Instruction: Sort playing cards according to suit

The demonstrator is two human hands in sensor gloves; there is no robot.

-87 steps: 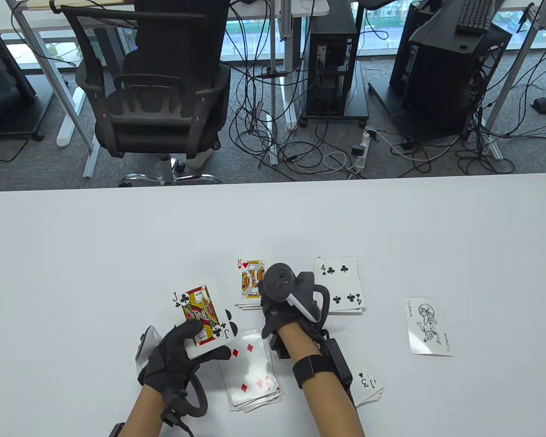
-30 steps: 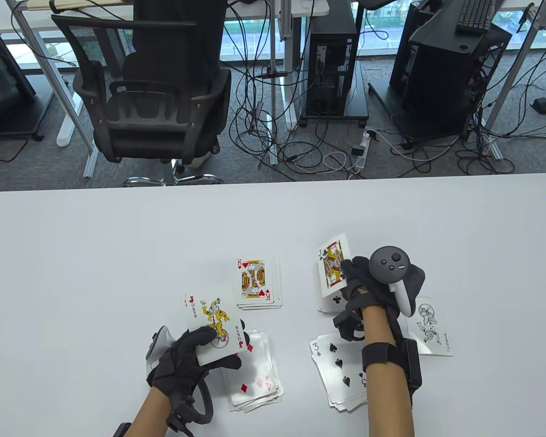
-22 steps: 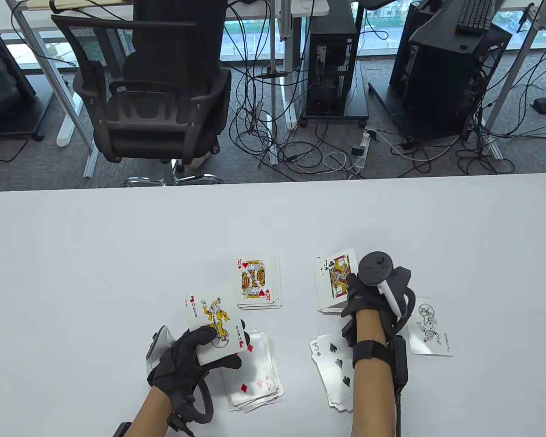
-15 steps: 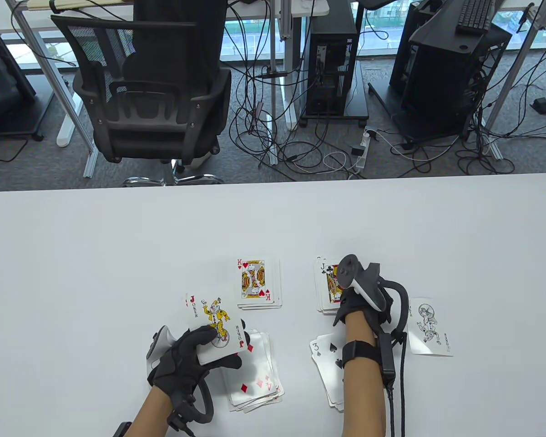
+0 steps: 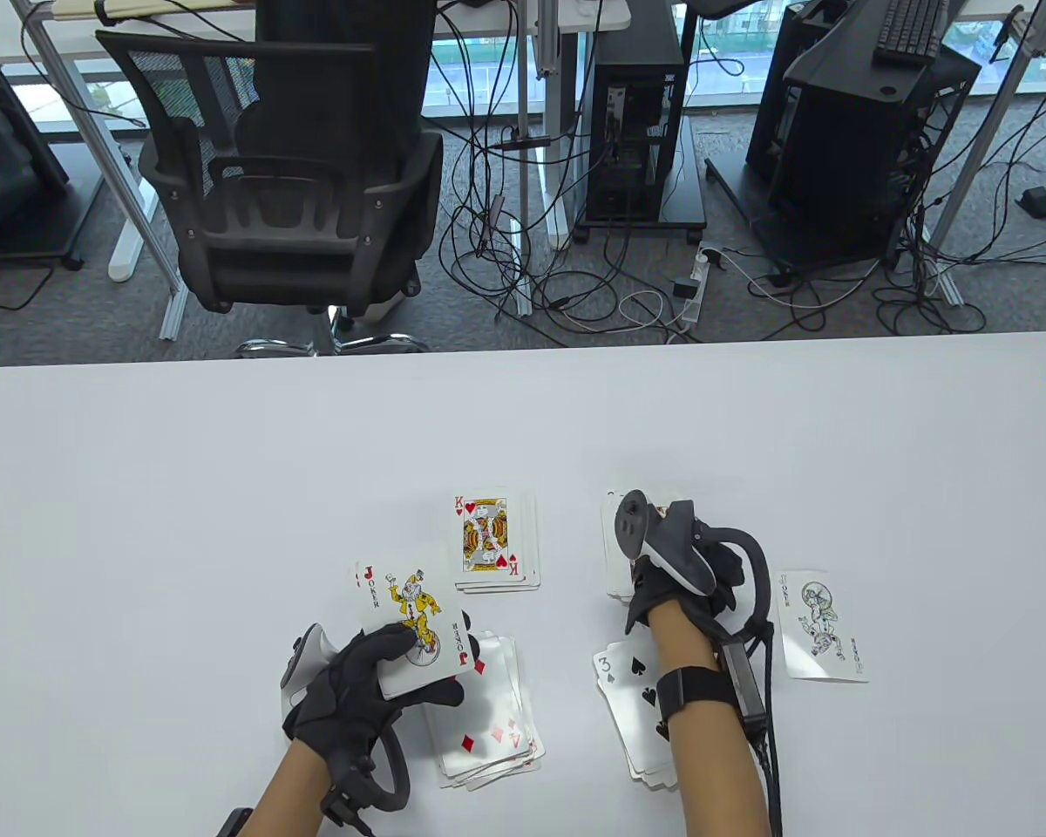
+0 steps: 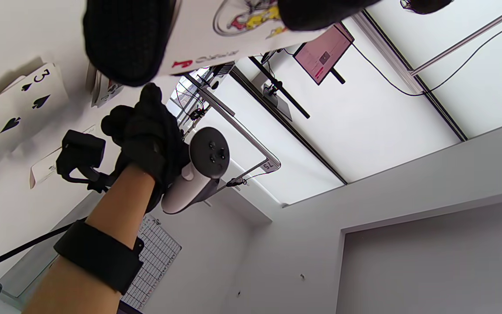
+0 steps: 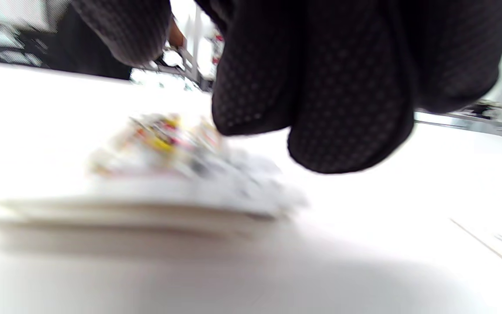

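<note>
Fingers (image 5: pixel 418 689) around joker card (image 5: pixel 410 610)

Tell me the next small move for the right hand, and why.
Probably lift the right hand off the clubs pile and bring it across to the colour joker atop the cards the left hand holds. The right wrist view shows no card in its fingers, and a black-and-white joker already lies alone at the right.

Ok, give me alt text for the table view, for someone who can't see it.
Black-gloved left hand holds a colour joker card above a white table; the black-gloved right hand covers a face-up card pile. Other piles show king of hearts, diamonds, three of spades.
</note>
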